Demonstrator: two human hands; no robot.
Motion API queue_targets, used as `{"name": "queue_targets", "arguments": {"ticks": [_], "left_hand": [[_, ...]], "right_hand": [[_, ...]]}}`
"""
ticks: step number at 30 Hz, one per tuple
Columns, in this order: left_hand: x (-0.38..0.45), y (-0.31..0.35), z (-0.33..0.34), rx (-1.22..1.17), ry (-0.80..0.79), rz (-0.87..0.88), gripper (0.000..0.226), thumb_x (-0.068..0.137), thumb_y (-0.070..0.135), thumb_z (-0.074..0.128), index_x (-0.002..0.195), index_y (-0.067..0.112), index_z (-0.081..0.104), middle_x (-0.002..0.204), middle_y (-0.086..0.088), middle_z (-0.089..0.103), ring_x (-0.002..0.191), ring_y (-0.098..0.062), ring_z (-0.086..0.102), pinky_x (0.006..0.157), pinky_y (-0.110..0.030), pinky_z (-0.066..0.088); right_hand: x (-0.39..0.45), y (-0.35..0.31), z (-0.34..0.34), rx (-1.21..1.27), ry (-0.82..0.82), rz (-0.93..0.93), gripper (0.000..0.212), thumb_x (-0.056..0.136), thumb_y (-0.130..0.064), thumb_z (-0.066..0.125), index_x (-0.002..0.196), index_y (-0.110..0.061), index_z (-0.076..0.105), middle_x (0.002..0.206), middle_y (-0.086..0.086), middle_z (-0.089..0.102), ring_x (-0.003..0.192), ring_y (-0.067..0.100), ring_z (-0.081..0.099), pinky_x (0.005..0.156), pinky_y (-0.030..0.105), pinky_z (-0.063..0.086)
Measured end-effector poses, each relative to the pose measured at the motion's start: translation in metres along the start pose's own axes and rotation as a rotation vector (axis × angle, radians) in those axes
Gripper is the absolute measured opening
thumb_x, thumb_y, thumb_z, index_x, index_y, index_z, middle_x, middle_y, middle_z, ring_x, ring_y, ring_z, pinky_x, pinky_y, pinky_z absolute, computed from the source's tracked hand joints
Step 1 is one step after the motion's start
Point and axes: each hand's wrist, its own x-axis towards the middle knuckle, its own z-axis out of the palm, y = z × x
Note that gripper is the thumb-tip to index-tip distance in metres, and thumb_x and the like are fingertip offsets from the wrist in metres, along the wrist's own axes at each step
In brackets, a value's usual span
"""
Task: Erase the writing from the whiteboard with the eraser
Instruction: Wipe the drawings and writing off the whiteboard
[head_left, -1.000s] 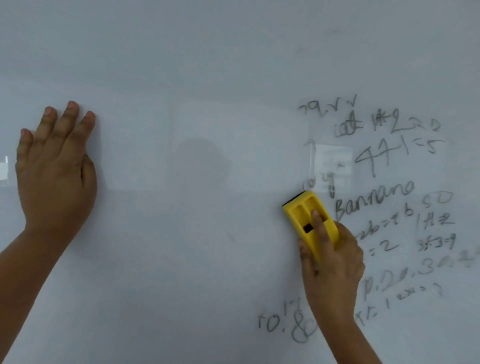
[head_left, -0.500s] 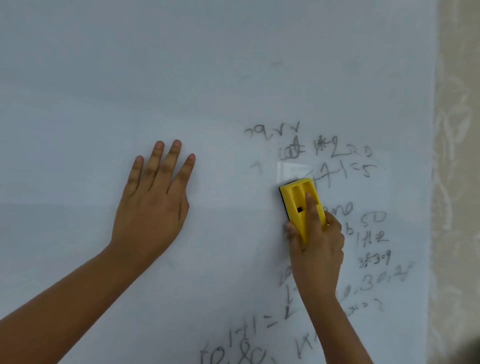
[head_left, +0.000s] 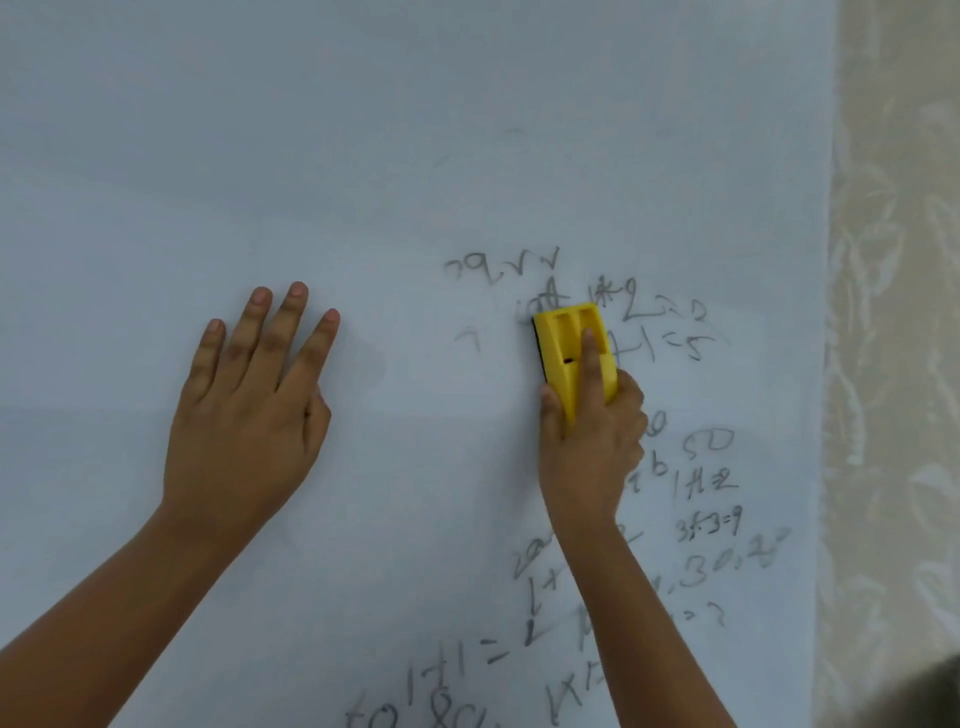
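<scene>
A white whiteboard (head_left: 363, 130) fills most of the view. Grey handwritten numbers and words (head_left: 670, 332) cover its right and lower right part. My right hand (head_left: 592, 447) grips a yellow eraser (head_left: 569, 348) with a black pad and presses it flat on the board, over the upper lines of writing, index finger laid along its back. My left hand (head_left: 249, 421) rests flat on the bare board to the left, fingers spread and pointing up, holding nothing.
The board's right edge (head_left: 826, 364) meets a beige patterned wall (head_left: 893, 364). A dark blurred shape (head_left: 924, 696) sits at the bottom right corner. More writing (head_left: 457, 680) runs along the lower edge of the view.
The eraser and my right hand have moved up the board, wiping away the lines below "4+1=5", such as "Banana". The view has shifted right, bringing the wall into sight.
</scene>
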Motion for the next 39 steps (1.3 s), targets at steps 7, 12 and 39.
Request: {"name": "queue_targets", "arguments": {"ticks": [7,12,39], "left_hand": [[0.004,0.001,0.000,0.006,0.019,-0.014,0.052,0.095,0.017,0.028,0.144,0.007,0.040,0.152,-0.018,0.034,0.141,-0.035,0.030,0.115,-0.051,0.020],[0.001,0.001,0.000,0.023,-0.006,-0.014,0.052,0.095,0.018,0.027,0.143,0.006,0.041,0.151,-0.019,0.036,0.140,-0.035,0.032,0.115,-0.051,0.020],[-0.001,0.004,-0.004,0.050,-0.042,-0.023,0.053,0.093,0.016,0.031,0.145,0.008,0.038,0.151,-0.017,0.036,0.141,-0.034,0.030,0.114,-0.051,0.021]], "right_hand": [[-0.003,0.010,-0.009,-0.075,-0.060,-0.323,0.055,0.088,-0.035,0.053,0.139,-0.029,0.033,0.127,0.022,0.048,0.100,0.038,0.052,0.080,0.053,0.044],[0.044,-0.006,-0.002,-0.014,-0.017,0.072,0.061,0.092,-0.040,0.045,0.142,-0.042,0.009,0.142,0.016,0.029,0.115,0.036,0.038,0.090,0.054,0.036],[0.046,-0.065,0.011,-0.116,-0.041,-0.162,0.062,0.093,-0.034,0.046,0.144,-0.038,0.011,0.140,0.017,0.032,0.109,0.033,0.041,0.086,0.048,0.035]]}}
